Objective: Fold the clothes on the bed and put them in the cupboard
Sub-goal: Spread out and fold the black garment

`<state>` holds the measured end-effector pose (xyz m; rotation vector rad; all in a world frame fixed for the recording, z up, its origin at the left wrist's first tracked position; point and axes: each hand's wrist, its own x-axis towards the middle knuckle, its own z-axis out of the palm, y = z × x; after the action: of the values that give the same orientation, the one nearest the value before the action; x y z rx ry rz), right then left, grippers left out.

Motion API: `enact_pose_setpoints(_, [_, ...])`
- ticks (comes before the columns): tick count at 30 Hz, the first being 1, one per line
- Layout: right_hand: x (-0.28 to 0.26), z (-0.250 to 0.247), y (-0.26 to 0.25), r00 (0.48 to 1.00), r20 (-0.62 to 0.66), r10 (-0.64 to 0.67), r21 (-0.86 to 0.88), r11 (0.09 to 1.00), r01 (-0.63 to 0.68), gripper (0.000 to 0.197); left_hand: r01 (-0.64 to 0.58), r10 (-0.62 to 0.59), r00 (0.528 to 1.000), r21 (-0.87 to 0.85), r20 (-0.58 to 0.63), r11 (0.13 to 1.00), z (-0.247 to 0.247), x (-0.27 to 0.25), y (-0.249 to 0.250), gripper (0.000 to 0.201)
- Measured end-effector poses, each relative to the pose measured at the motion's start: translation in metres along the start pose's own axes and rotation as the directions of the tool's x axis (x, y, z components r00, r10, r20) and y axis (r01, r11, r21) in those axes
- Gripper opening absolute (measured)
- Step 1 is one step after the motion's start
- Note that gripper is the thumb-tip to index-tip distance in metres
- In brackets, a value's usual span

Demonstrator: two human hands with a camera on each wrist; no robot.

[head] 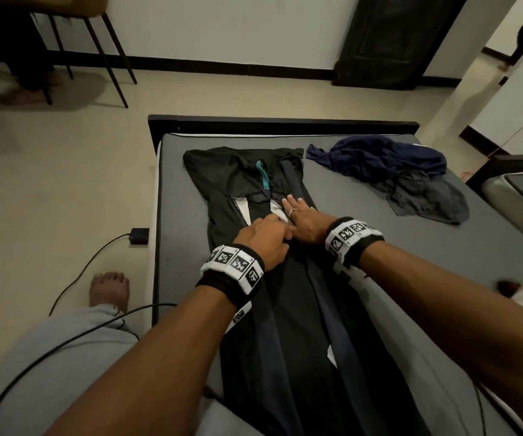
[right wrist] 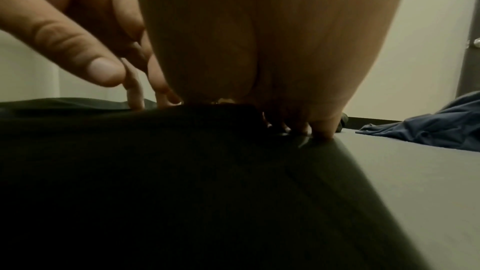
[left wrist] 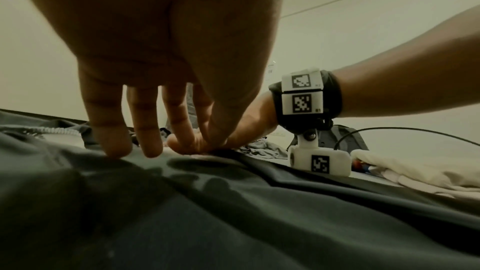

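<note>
Grey bed (head: 442,247), mattress bare at right. Black trousers (head: 285,309) laid lengthwise along its left side, waistband at far end. Navy and grey clothes heap (head: 395,174) near far right corner. Right hand (head: 304,218) flat on trousers, fingers straight. Left hand (head: 266,240) beside it, fingertips (left wrist: 116,147) down, thumb and forefinger pinching fabric.

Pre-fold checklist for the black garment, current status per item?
1. Black garment laid out lengthwise on the bed: ok.
2. Right hand flat on the garment, pinning it: ok.
3. Left hand gripping the fabric: cannot tell, its fingers only touch the cloth.
4. Garment smooth: not ok, creases near the hands.
5. Navy clothes pile lying apart from the garment: ok.
</note>
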<state>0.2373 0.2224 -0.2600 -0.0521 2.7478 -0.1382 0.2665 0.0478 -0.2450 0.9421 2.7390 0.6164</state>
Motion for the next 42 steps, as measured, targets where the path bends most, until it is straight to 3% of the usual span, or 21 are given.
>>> enact_pose_setpoints(5, [-0.046,0.013,0.004,0.998,0.055,-0.014,-0.001,1.0,0.014,0.078,-0.022,0.022,1.0,0.036,0.007,0.999,-0.009,-0.027,0.015,0.021])
enact_pose_setpoints(8, [-0.051,-0.002,0.004,0.993,-0.12,-0.003,-0.006,1.0,0.002,0.051,0.021,-0.021,1.0,0.038,-0.014,0.999,-0.011,-0.04,0.01,0.016])
enact_pose_setpoints(11, [-0.034,-0.028,-0.005,0.954,-0.299,0.038,0.061,0.998,-0.02,0.035,0.102,-0.102,0.995,0.018,-0.024,0.995,-0.013,-0.043,-0.003,0.016])
enact_pose_setpoints(16, [0.023,-0.049,-0.028,0.943,-0.33,0.037,0.18,0.983,0.025,0.022,0.196,-0.202,0.976,-0.07,-0.084,0.978,-0.024,-0.031,-0.032,0.032])
enact_pose_setpoints(18, [0.049,-0.053,-0.037,0.934,-0.355,0.04,0.206,0.978,0.036,0.028,0.22,-0.228,0.963,-0.075,-0.141,0.973,-0.028,-0.022,-0.041,0.038])
enact_pose_setpoints(22, [0.1,-0.054,-0.045,0.923,-0.344,0.171,0.377,0.926,-0.031,0.08,0.267,-0.272,0.947,-0.052,-0.169,0.962,-0.029,0.0,-0.052,0.048])
enact_pose_setpoints(24, [0.124,-0.053,-0.042,0.932,-0.293,0.215,0.38,0.92,-0.093,0.092,0.299,-0.3,0.945,-0.03,-0.131,0.954,-0.023,0.009,-0.055,0.047])
enact_pose_setpoints(25, [0.134,-0.052,-0.039,0.936,-0.267,0.228,0.334,0.933,-0.131,0.089,0.307,-0.306,0.946,-0.004,-0.11,0.952,-0.019,0.012,-0.055,0.045])
enact_pose_setpoints(28, [0.156,-0.055,-0.034,0.939,-0.252,0.233,0.16,0.967,-0.197,0.055,0.293,-0.286,0.955,0.093,-0.082,0.951,-0.007,0.022,-0.057,0.048])
enact_pose_setpoints(31, [0.166,-0.066,-0.028,0.912,-0.326,0.248,0.087,0.969,-0.232,0.046,0.293,-0.285,0.953,0.091,-0.099,0.952,-0.006,0.03,-0.059,0.065])
enact_pose_setpoints(33, [0.168,-0.072,-0.027,0.894,-0.365,0.26,0.223,0.957,-0.187,0.035,0.311,-0.305,0.947,0.059,-0.1,0.948,-0.008,0.033,-0.062,0.078])
enact_pose_setpoints(35, [0.167,-0.075,-0.026,0.881,-0.362,0.305,0.477,0.872,-0.106,0.025,0.316,-0.312,0.947,0.052,-0.074,0.947,-0.011,0.036,-0.067,0.085])
enact_pose_setpoints(37, [0.169,-0.075,-0.026,0.86,-0.378,0.342,0.625,0.78,-0.036,0.022,0.305,-0.305,0.952,0.061,-0.008,0.951,-0.011,0.04,-0.069,0.088])
enact_pose_setpoints(39, [0.172,-0.073,-0.025,0.854,-0.385,0.35,0.643,0.766,-0.024,0.02,0.287,-0.291,0.955,0.08,0.052,0.955,-0.011,0.043,-0.07,0.082])
enact_pose_setpoints(42, [0.172,-0.068,-0.027,0.87,-0.329,0.368,0.59,0.799,-0.115,0.039,0.276,-0.283,0.954,0.072,0.102,0.958,-0.011,0.045,-0.068,0.073])
